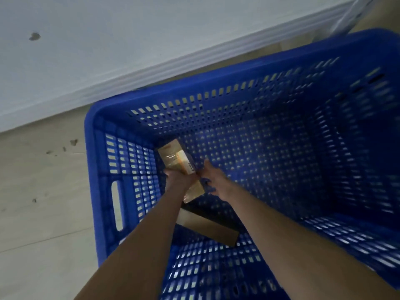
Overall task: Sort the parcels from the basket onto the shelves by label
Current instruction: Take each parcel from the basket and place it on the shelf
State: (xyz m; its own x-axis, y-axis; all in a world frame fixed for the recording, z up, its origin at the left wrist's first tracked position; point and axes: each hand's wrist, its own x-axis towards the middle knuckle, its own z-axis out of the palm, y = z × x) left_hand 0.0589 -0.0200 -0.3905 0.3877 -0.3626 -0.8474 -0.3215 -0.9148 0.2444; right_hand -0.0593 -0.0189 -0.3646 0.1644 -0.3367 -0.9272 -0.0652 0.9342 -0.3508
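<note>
A deep blue perforated basket (pixel 194 87) stands on the floor and both my arms reach down into it. A long tan cardboard parcel (pixel 176 158) with a paler label lies against the basket's left wall near the bottom. My left hand (pixel 178 177) grips this parcel around its middle. My right hand (pixel 213 177) is beside the parcel's right edge with its thumb pointing up; whether it touches the box is unclear. A second, larger brown parcel (pixel 213 230) lies lower in the basket, partly under my left forearm.
The basket sits on pale floor tiles (pixel 43 202) close to a white wall with a skirting board (pixel 151 68). A metal leg (pixel 355 16) shows at the top right behind the basket. The basket's left wall has a handle slot (pixel 118 205).
</note>
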